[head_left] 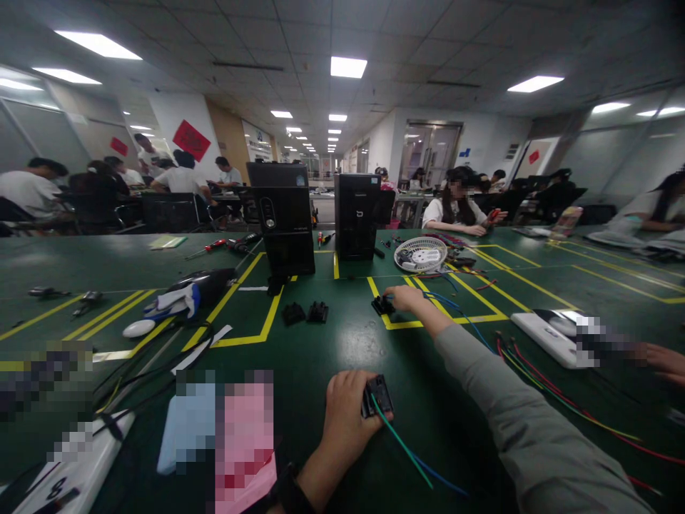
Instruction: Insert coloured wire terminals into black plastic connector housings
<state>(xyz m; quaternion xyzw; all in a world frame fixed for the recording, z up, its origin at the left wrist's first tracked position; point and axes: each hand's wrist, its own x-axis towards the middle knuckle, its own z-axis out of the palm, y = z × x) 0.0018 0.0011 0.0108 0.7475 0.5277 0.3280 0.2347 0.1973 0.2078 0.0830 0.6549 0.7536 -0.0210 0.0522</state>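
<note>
My left hand [347,410] is closed around a small black plastic housing [377,395], low over the near part of the table. A green wire [399,439] and a blue wire [439,477] run from it toward me. My right hand [405,298] stretches forward, its fingers closed at another small black plastic part [382,305] on the yellow-taped area; the fingertips are partly hidden. Left of that, two similar black parts, one [294,313] beside the other [318,312], lie on the table.
Two black computer towers [286,228] [356,218] stand at the back. A white basket [420,254] holds small items. Loose wires [556,391] and a white power strip [551,339] lie rightward. Blurred blue and pink items are at near left. Other people sit around.
</note>
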